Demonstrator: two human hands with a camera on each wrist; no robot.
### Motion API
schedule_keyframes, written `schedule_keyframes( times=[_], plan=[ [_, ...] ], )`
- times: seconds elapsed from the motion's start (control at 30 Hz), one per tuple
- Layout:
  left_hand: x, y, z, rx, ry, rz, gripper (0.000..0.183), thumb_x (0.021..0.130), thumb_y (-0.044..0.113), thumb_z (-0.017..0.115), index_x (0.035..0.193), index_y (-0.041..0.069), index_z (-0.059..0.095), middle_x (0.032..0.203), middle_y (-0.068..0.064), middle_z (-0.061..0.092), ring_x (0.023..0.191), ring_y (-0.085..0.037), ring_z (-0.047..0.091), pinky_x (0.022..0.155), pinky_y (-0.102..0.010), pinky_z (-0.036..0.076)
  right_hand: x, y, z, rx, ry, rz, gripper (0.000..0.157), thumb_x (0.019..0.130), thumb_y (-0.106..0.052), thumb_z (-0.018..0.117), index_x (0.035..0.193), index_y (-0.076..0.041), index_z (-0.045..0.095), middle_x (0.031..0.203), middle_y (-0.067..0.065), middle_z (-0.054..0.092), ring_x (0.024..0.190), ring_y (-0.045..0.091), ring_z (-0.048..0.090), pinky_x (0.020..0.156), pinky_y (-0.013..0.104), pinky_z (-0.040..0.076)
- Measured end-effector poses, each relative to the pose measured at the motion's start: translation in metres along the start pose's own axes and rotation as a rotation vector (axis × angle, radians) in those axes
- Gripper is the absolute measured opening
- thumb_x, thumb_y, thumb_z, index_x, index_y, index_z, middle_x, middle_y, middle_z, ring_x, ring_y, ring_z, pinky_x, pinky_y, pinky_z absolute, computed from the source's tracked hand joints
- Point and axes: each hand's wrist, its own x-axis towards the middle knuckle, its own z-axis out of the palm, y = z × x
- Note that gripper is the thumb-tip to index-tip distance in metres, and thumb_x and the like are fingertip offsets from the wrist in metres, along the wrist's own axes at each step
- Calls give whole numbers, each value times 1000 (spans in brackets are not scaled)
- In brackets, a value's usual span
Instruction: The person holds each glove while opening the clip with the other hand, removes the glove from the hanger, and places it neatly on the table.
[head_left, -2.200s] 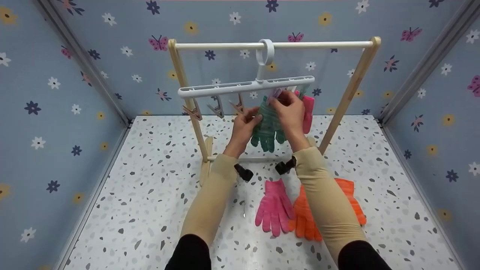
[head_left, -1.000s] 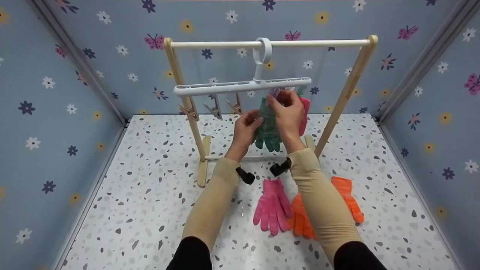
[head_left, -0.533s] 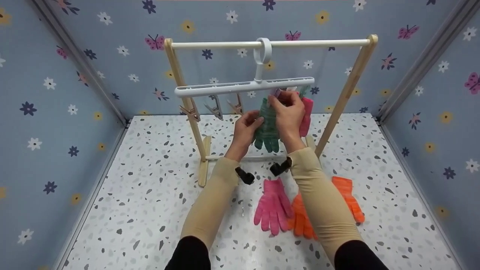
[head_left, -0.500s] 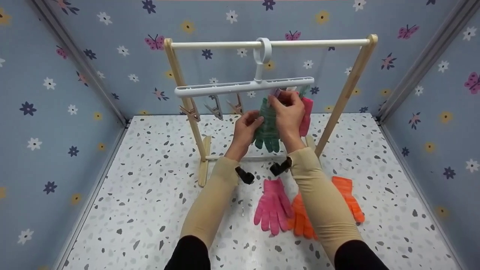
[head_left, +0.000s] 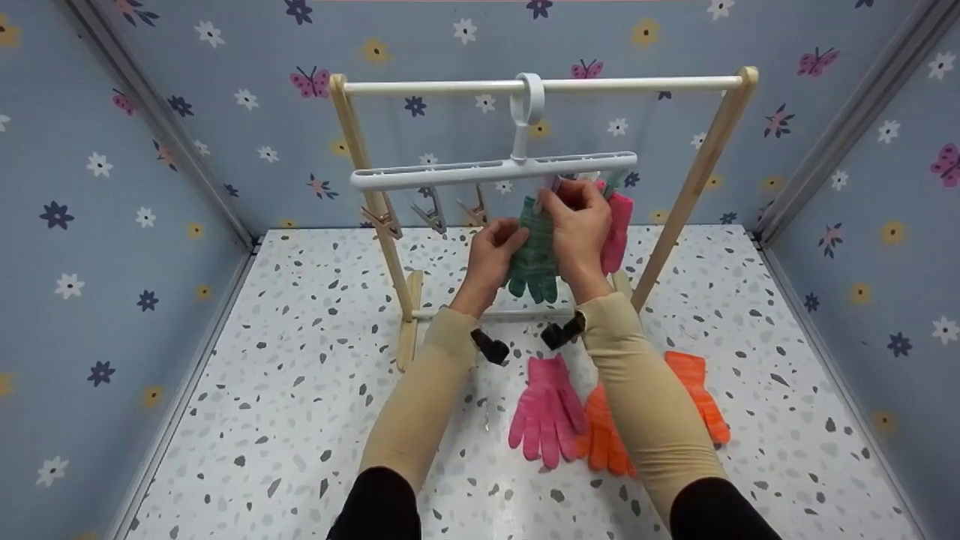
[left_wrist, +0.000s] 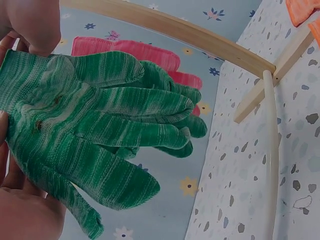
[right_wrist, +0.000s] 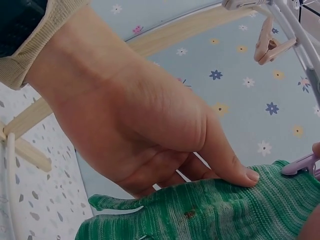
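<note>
My left hand [head_left: 491, 259] pinches a green striped knit glove [head_left: 536, 259] by its side edge, thumb in front. The glove hangs with its fingers down and the cuff up under the white hanger [head_left: 442, 176]. My right hand [head_left: 583, 225] is at the cuff, thumb and fingers pinching a purple clothespin [right_wrist: 300, 165]. In the right wrist view the clothespin's tip lies over the cuff edge. In the left wrist view the glove [left_wrist: 100, 110] spreads palm-wide, with further green fingers behind it. A pink glove [head_left: 617, 232] hangs behind my right hand.
The hanger hooks on the top bar of a wooden rack [head_left: 637, 85]. Several clothespins, one of them beige [head_left: 384, 217], dangle at its left. On the speckled surface lie a pink glove [head_left: 547, 412] and orange gloves [head_left: 694, 382], partly under my right forearm.
Both hands stay at the green glove almost in place. The hanger's right end has swung slightly right, and the hanging pink glove has shifted right with it.
</note>
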Motion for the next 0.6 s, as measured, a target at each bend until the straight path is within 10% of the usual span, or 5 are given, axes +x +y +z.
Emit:
schedule_keyframes(
  times=[0.6],
  plan=[
    [-8,-5,-5,48,42,32,24,91,25,75,108,9,70,98,-4,64,88,-17,56,77,-29,48,1,-1,-4,-15,0,-16,21,88,-23,78,104,-10,71,101,5,69,93,21,60,82,32,51]
  ],
)
